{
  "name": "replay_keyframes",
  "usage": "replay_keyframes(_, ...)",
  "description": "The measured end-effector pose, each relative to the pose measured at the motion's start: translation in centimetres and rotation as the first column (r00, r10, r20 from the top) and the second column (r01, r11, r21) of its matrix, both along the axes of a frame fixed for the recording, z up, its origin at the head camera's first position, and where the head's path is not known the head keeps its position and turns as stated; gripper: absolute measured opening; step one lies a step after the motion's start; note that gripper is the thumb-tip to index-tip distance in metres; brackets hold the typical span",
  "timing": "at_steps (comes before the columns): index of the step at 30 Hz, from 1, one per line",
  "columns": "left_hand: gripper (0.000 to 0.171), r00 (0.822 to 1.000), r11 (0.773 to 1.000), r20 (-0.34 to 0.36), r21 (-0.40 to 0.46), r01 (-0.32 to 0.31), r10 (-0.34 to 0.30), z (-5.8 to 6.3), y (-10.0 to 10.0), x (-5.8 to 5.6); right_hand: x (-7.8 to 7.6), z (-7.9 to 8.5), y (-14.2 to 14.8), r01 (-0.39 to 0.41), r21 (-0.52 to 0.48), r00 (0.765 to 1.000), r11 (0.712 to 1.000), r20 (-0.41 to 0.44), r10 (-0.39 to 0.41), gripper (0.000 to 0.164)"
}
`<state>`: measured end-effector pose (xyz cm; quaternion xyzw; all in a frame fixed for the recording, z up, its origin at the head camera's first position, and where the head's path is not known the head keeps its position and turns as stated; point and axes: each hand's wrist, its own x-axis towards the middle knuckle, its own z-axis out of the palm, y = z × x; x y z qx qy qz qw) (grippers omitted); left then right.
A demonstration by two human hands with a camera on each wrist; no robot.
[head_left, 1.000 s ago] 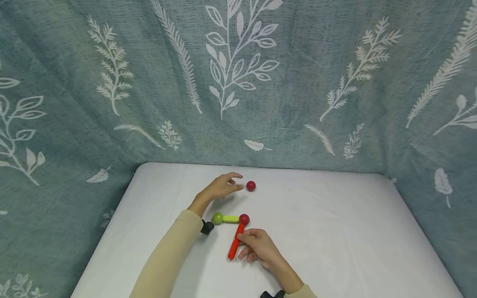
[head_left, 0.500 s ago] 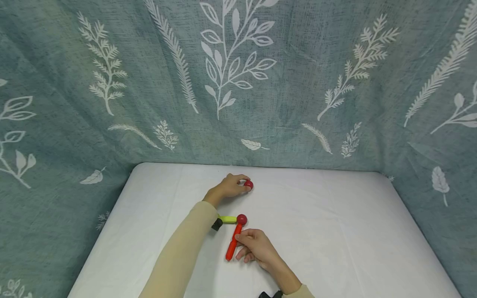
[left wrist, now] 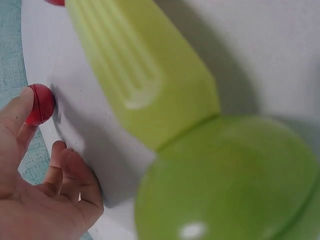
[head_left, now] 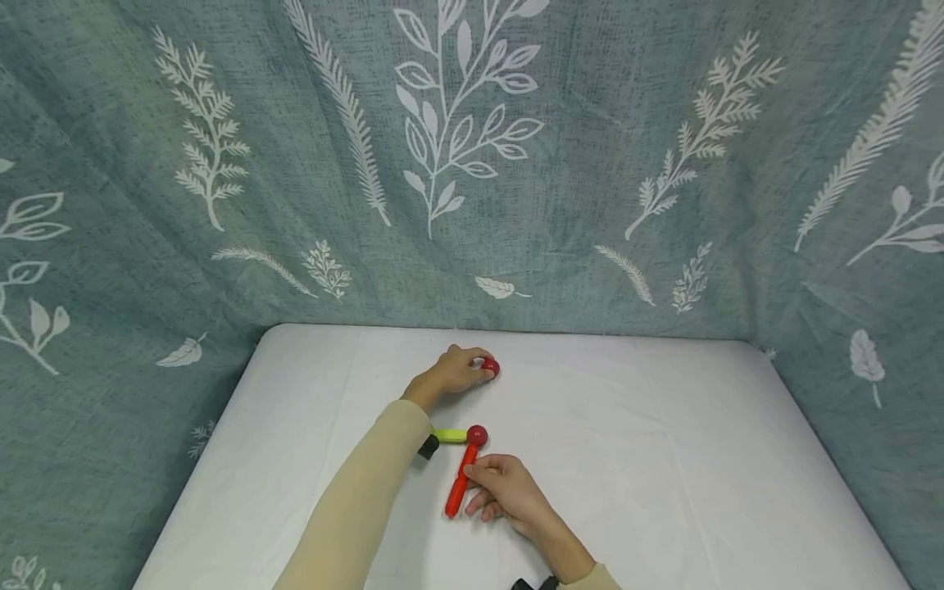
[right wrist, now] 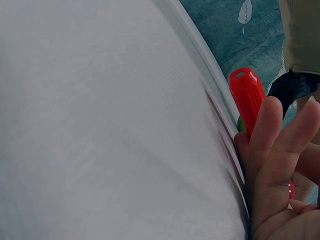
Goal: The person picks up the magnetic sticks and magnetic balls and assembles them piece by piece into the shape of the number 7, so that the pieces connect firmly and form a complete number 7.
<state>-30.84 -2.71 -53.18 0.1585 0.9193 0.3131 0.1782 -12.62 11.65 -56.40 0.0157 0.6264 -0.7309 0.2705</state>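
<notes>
At the back of the table my left hand (head_left: 453, 371) pinches a small red ball (head_left: 492, 368) between thumb and fingertips; the left wrist view shows that ball (left wrist: 45, 104) at the fingertips. Closer in, my right hand (head_left: 509, 489) pinches a red rod (head_left: 455, 496) whose far end meets a second red ball (head_left: 477, 435). From this ball a yellow-green rod (head_left: 451, 436) runs left to a green ball (left wrist: 225, 185), which my left wrist hides in the head view. The red rod's free end (right wrist: 246, 92) sticks out past my right fingers.
A white cloth covers the table (head_left: 649, 459). Behind it hangs a teal curtain (head_left: 575, 205) with white leaf prints. My left sleeve (head_left: 354, 500) reaches across the table, with a black wrist camera (head_left: 428, 446) over the yellow-green rod's left end.
My left hand has moved right to the loose red ball and now pinches it. Its wrist has come over the green ball. The right hand keeps its hold on the red rod.
</notes>
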Motion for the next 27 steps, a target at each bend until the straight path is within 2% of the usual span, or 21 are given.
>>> replay_keyframes(3,0.037,1.000,1.000,-0.017,0.006,0.005,-0.005,0.2,0.0,0.0,0.0,0.1,-0.1,-0.002,-0.002,1.000,1.000,0.005,0.002,0.027)
replay_keyframes(6,0.037,0.998,0.999,-0.064,0.044,0.016,-0.013,0.8,-0.3,0.2,0.1,0.1,-0.2,-0.002,-0.002,1.000,1.000,0.007,0.002,0.027)
replay_keyframes(9,0.038,0.993,0.992,-0.110,0.118,0.054,-0.041,2.1,-0.9,0.8,0.1,0.2,-0.1,-0.003,0.002,1.000,1.000,0.006,0.003,0.027)
replay_keyframes(12,0.038,0.986,0.977,-0.152,0.191,0.098,-0.069,3.9,-2.0,2.0,0.0,0.3,0.0,-0.007,0.009,1.000,1.000,0.007,0.007,0.027)
replay_keyframes(16,0.037,0.979,0.960,-0.194,0.257,0.109,-0.059,5.8,-4.2,4.8,0.0,0.3,-0.1,-0.011,0.020,1.000,1.000,0.005,0.011,0.027)
replay_keyframes(19,0.037,0.978,0.952,-0.205,0.286,0.104,-0.045,6.5,-5.9,7.4,0.0,0.2,0.0,-0.010,0.026,1.000,1.000,-0.001,0.010,0.028)
replay_keyframes(24,0.039,0.977,0.946,-0.211,0.312,0.092,-0.025,6.3,-8.1,11.3,0.1,0.1,0.0,-0.014,0.020,1.000,1.000,-0.013,0.015,0.030)
replay_keyframes(27,0.039,0.980,0.944,-0.199,0.322,0.077,-0.013,6.0,-8.9,13.3,0.0,0.0,0.0,-0.017,0.012,1.000,1.000,-0.018,0.017,0.031)
